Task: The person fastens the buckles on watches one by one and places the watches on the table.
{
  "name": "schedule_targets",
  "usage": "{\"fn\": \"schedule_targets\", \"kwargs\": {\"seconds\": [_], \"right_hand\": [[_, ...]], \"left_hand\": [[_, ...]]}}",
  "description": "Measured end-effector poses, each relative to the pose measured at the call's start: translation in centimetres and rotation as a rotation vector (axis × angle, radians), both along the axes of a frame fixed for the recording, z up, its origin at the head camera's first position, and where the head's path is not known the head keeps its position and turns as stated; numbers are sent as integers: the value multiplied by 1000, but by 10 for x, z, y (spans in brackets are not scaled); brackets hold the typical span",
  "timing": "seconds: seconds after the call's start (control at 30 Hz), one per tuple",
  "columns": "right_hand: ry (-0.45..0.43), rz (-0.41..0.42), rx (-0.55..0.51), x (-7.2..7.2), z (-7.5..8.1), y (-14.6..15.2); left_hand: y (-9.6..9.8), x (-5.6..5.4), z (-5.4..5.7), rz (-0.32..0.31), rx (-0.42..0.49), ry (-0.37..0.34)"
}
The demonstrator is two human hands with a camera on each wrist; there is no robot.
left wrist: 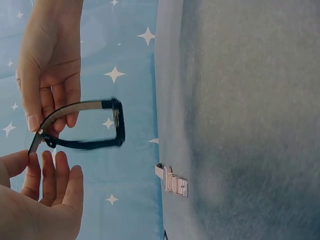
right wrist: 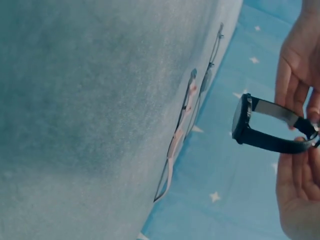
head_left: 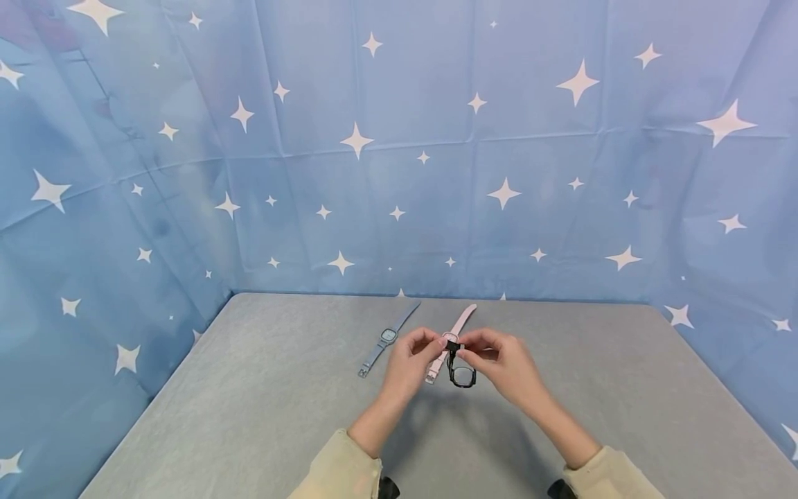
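A black wristwatch point(head_left: 463, 376) hangs face-down from its strap between my two hands above the table. Its strap bends into a loop, and the two ends meet near the buckle, as seen in the left wrist view point(left wrist: 47, 140). My left hand point(head_left: 408, 364) pinches the strap between thumb and fingers. From the other side, my right hand point(head_left: 508, 364) pinches the strap close to the left fingertips. A pink watch point(head_left: 461, 320) lies behind the hands, partly covered by them. To its left, a blue watch point(head_left: 388, 336) lies flat with its strap stretched out.
The grey table point(head_left: 262, 402) runs beneath both hands. Behind it hangs a blue curtain point(head_left: 424, 187) with white stars, which also covers the left and right sides.
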State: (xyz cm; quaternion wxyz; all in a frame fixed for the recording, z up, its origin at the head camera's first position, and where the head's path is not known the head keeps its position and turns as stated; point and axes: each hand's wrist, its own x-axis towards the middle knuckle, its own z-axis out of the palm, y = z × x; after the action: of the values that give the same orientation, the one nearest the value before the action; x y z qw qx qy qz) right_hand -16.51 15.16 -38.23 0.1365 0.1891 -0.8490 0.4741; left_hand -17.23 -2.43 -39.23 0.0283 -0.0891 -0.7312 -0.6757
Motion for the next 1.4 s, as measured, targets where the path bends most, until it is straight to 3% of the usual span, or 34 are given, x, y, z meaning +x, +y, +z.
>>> {"fn": "schedule_targets", "kwargs": {"seconds": [0.43, 0.77, 1.4], "right_hand": [[9, 24, -12, 0, -2, 3], [-20, -3, 18, 5, -4, 5], [30, 18, 2, 4, -11, 8]], "left_hand": [[-2, 0, 1, -24, 48, -1], [-4, -2, -1, -23, 65, -14], [-8, -2, -1, -20, 82, -10]]}}
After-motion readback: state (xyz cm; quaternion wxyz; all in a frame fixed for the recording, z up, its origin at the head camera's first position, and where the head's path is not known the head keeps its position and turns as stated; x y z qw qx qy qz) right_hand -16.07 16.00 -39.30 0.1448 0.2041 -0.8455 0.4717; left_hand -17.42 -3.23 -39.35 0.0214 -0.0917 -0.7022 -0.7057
